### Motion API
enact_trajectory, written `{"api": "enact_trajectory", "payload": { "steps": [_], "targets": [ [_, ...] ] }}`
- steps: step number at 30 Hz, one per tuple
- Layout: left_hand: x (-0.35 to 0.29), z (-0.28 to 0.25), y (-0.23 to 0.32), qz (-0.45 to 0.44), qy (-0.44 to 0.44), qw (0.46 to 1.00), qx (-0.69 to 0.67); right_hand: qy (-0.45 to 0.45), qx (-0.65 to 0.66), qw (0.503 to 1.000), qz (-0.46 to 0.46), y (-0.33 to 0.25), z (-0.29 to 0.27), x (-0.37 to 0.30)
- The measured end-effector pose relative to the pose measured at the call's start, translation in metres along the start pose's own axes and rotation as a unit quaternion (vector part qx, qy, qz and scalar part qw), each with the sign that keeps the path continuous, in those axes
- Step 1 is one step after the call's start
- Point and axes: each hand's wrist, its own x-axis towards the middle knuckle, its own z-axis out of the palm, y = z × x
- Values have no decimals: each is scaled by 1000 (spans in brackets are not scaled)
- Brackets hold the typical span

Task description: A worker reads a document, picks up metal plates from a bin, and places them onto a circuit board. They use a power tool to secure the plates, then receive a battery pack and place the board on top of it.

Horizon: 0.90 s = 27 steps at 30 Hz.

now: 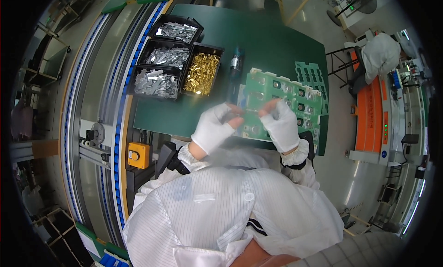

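My left hand, in a white fingerless glove, is at the left edge of a green circuit board panel. Its bare thumb and fingers curl toward each other; anything between them is too small and blurred to name. Over the panel's lower middle, my right hand wears the same kind of glove. Its fingertips are drawn together and point toward the left hand, and I cannot make out what they hold. Round parts and dark square parts sit in rows on the panel. Both hands partly hide its near side.
Black bins of silver metal pieces stand at the table's left, beside a bin of brass-coloured pieces. A dark cylindrical tool is just beyond my hands. Another green panel lies right. A conveyor runs along the left, near a yellow switch box.
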Motion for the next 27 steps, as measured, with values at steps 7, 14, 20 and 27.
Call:
{"api": "enact_trajectory", "payload": {
  "steps": [7,14,20,27],
  "targets": [
    [16,11,-1,49,20,997,60,-65,-101,993,-4,-14,-13,5],
    [21,-8,-30,9,109,991,79,-84,-212,963,-142,0,-8,21],
    [34,-76,-61,-26,244,962,118,-81,-195,967,-139,-4,-6,18],
    [54,-142,-55,-20,314,921,230,-58,-255,943,-207,3,-4,22]
  ]
}}
